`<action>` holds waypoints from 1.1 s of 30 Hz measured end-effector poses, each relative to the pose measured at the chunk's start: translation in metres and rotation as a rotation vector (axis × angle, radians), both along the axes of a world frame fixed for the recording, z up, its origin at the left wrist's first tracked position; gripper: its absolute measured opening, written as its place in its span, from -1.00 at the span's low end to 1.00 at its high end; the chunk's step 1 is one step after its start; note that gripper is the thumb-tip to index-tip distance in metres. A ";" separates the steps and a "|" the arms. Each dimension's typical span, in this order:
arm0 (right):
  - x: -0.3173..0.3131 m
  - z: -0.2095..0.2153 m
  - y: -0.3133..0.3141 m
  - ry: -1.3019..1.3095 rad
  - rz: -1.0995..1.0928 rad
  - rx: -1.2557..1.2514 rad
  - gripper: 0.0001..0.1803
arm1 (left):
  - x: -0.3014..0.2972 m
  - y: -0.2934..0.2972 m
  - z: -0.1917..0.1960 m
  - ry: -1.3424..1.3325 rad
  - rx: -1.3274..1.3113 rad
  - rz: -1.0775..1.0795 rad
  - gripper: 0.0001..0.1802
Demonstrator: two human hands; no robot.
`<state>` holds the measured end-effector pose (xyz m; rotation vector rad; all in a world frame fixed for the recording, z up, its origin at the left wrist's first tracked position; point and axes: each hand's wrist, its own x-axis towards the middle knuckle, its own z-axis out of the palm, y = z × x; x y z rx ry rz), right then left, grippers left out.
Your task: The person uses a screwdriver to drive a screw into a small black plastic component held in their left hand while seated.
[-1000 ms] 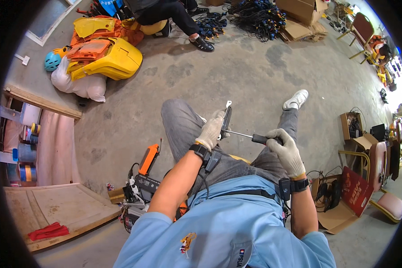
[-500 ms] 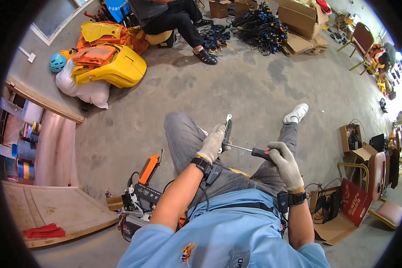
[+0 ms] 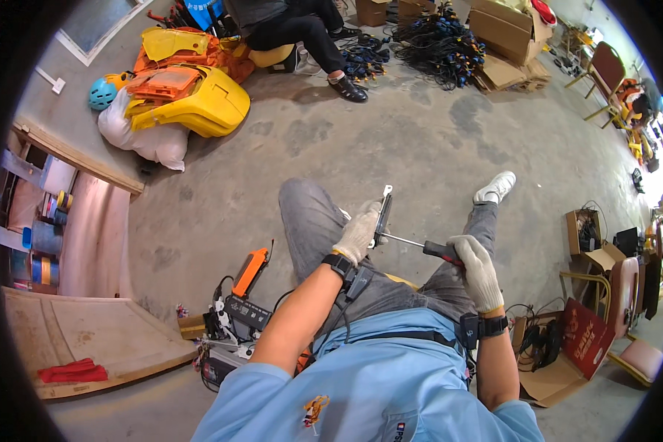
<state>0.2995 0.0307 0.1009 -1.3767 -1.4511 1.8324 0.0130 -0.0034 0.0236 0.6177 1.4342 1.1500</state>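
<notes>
My gloved left hand (image 3: 360, 231) is closed round a long narrow black part with pale ends (image 3: 384, 211), held on edge above my lap. In my gloved right hand (image 3: 478, 272) is a screwdriver (image 3: 441, 251) with a black and red handle. Its metal shaft runs left, and the tip meets the near end of the black part; whether it sits in a screw is too small to tell. My right fingers wrap the rear of the handle.
Beside my left hip lie an orange device (image 3: 251, 272) and a black box (image 3: 247, 312). Yellow plastic shells (image 3: 212, 105) and a seated person (image 3: 295, 37) are at the far left. Cable heaps (image 3: 440, 48) lie ahead; a cardboard box (image 3: 552, 376) and chairs (image 3: 620, 295) stand right.
The whole scene has shifted slightly in view. My hands still hold the black part and the screwdriver together; the right hand's grip on the handle looks slightly changed.
</notes>
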 end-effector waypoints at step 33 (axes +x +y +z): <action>0.001 -0.005 0.001 -0.085 0.052 0.140 -0.59 | 0.011 0.010 -0.020 0.082 -0.075 0.020 -0.50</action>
